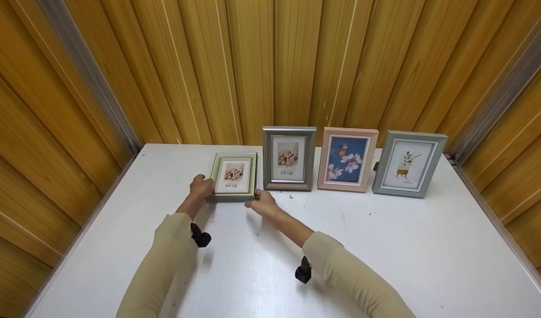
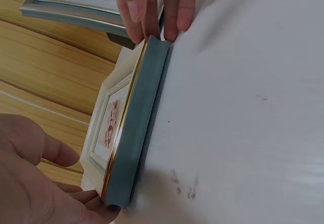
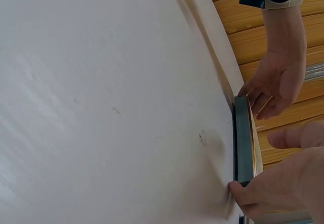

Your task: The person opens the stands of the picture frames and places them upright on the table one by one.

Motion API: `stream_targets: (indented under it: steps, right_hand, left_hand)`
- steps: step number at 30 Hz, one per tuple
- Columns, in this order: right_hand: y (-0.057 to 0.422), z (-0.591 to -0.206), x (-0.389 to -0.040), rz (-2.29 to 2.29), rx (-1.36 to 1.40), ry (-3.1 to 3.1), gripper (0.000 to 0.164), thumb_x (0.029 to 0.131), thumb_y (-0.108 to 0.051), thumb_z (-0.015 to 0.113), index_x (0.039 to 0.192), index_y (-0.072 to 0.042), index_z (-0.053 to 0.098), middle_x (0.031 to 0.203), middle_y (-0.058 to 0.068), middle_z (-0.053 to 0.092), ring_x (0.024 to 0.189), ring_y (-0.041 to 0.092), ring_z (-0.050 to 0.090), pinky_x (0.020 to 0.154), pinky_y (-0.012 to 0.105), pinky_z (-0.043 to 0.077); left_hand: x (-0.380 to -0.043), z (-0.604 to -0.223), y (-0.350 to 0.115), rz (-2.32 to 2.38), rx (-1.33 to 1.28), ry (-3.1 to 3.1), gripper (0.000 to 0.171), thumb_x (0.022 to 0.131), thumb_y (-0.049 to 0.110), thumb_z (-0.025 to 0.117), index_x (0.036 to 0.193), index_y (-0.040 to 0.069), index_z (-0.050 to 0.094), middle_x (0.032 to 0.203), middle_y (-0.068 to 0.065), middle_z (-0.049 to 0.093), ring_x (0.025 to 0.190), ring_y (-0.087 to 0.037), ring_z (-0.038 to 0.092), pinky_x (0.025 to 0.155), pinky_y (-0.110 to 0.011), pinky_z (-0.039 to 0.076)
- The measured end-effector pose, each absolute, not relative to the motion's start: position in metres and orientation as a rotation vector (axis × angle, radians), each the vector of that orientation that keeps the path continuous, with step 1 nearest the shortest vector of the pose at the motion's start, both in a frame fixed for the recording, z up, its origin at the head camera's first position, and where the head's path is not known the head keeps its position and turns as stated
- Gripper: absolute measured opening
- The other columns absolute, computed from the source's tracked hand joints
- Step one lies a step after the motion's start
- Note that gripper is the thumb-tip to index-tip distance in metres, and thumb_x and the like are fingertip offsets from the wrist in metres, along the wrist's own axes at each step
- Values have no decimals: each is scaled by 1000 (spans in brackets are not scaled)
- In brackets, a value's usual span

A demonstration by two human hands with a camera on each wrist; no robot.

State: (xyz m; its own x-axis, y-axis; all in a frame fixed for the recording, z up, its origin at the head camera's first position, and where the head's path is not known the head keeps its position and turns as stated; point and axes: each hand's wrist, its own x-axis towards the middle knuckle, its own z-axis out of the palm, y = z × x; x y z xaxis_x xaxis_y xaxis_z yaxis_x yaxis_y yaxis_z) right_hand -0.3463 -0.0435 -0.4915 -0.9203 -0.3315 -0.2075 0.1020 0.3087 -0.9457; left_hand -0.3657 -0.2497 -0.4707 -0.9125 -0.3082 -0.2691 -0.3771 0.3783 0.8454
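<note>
In the head view, a small gold-green picture frame (image 1: 234,173) with a flower print lies leaning far back on the table at the left end of the row. Its lower side (image 2: 134,118) looks teal in the left wrist view. My left hand (image 1: 201,187) holds its lower left corner, fingers curled at the edge and thumb (image 2: 61,150) lifted off the front. At the lower right corner, my right hand (image 1: 264,203) grips the edge with its fingers. In the right wrist view a fingertip (image 3: 236,189) touches the bottom corner, and the thumb stands apart.
Right of the held frame stand a grey-brown frame (image 1: 289,159), a pink frame (image 1: 348,160) with blossoms, and a grey-green frame (image 1: 409,164) with a plant print. They stand on the white table (image 1: 253,274) before a wood-look wall (image 1: 292,66).
</note>
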Motion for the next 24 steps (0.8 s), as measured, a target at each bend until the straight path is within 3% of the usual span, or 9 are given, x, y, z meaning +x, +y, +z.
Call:
stream_targets:
  steps: [2,5,11,16,19,22,24]
  right_hand:
    - [-42,-490,-347,-1675,-180,2214,57,92,-5,60,145,10,47,143,26,56,138,37,52,117,45,43]
    - [-42,-489,-347,-1739,-116,2201,52,92,-4,59,141,12,50,138,25,59,133,36,56,114,43,46]
    - [-44,-491,-347,-1826,24,2220,49,89,-2,60,136,12,55,127,25,63,118,32,62,105,39,52]
    - [-44,-494,-347,-1837,74,2256,48,91,-3,59,137,12,55,127,25,64,114,30,64,99,35,55]
    - [-44,-495,-347,-1866,104,2235,46,92,-2,57,136,11,56,129,25,64,115,31,64,97,34,57]
    - [-43,-495,-347,-1881,114,2223,45,93,-1,57,137,11,56,131,25,64,118,32,64,97,33,57]
    - [-43,-494,-346,-1879,103,2230,45,93,-1,57,136,10,57,131,25,65,117,30,65,96,32,57]
  left_hand:
    - [-367,-471,-254,1668,-678,2494,62,97,9,35,156,-9,26,159,-28,35,127,-33,50,90,-30,53]
    - [-367,-472,-258,1779,-715,2394,64,94,3,36,156,-8,28,153,-26,41,103,-22,46,69,-24,44]
    - [-366,-473,-262,1838,-722,2290,66,89,-4,37,154,-8,29,133,-20,45,97,-20,46,87,-33,51]
    - [-363,-469,-265,1825,-704,2251,65,86,-8,41,151,-9,32,112,-12,44,83,-16,44,69,-27,50]
    - [-362,-468,-266,1829,-708,2217,45,85,-9,43,130,-9,42,96,-8,42,77,-15,44,63,-25,48]
    - [-360,-467,-266,1831,-705,2199,17,82,-12,43,95,-1,44,81,-4,42,70,-15,44,59,-25,47]
    - [-358,-467,-267,1817,-686,2215,19,80,-14,42,79,5,41,70,-1,40,64,-14,43,55,-24,44]
